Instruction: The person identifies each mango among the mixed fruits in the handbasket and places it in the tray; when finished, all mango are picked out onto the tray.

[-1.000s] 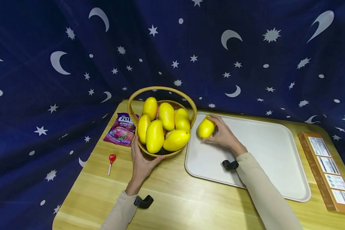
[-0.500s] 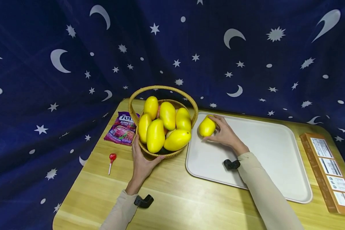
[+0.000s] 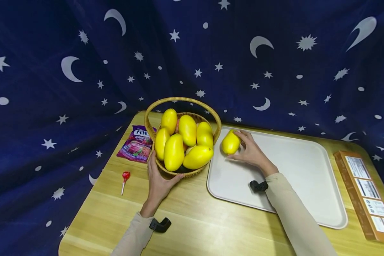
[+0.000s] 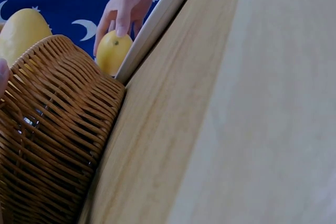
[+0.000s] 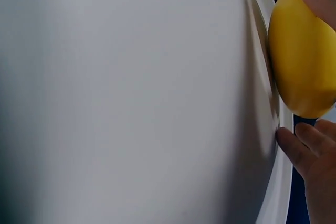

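Starry curtain (image 3: 192, 53) | candy bag (image 3: 136, 145), lollipop (image 3: 126, 175), tray (image 3: 291, 170) flank basket (image 4: 63, 124) | left fingers (image 3: 152, 161) grip basket | right fingers (image 3: 244, 137) half-curled round mango (image 3: 231, 143)

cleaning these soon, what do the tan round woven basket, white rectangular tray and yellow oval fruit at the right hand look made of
Tan round woven basket: probably wicker or rattan, low sheen; interlaced strands show. White rectangular tray: likely matte plastic; smooth, rounded rim. Yellow oval fruit: glossy, bright highlights; real or plastic, unclear.
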Tool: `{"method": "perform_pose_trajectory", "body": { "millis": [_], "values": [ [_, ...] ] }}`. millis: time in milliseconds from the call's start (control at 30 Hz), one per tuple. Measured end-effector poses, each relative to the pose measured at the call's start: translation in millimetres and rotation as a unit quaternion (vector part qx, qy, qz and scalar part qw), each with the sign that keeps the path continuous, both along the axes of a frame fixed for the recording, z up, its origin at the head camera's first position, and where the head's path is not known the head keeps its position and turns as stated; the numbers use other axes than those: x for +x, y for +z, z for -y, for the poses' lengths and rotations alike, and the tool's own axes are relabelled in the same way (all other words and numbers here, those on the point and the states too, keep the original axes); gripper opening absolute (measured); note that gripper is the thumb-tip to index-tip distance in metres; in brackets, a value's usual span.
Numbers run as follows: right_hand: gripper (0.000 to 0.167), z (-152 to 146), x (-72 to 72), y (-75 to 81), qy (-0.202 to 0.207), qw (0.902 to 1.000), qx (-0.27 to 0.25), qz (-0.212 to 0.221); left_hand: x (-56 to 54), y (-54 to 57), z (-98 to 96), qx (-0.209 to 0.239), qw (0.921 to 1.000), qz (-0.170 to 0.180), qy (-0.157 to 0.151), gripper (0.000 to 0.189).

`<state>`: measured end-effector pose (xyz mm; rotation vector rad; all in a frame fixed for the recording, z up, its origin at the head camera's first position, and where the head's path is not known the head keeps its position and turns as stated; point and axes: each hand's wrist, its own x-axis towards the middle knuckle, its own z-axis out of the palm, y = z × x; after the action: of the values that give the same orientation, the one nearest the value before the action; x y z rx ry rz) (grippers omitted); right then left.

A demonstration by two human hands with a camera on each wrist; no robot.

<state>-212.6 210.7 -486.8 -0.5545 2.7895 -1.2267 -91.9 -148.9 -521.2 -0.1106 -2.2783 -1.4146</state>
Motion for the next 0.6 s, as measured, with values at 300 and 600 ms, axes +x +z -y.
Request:
{"method": "perform_pose_trajectory", "body": {
  "millis": [300,600],
  "values": [
    [0.103,10,34.4,14.4,-0.052,0.9900,-0.036,-0.126,2.8,-1.4,-0.9,0.000,0.9999,0.010,0.000,0.128],
    [0.080,72,88.8,44.7,0.037,0.9616,-0.121,-0.244,0.6,-0.3,-0.9,-0.004,1.0000,0.000,0.001,0.127]
  ]
}}
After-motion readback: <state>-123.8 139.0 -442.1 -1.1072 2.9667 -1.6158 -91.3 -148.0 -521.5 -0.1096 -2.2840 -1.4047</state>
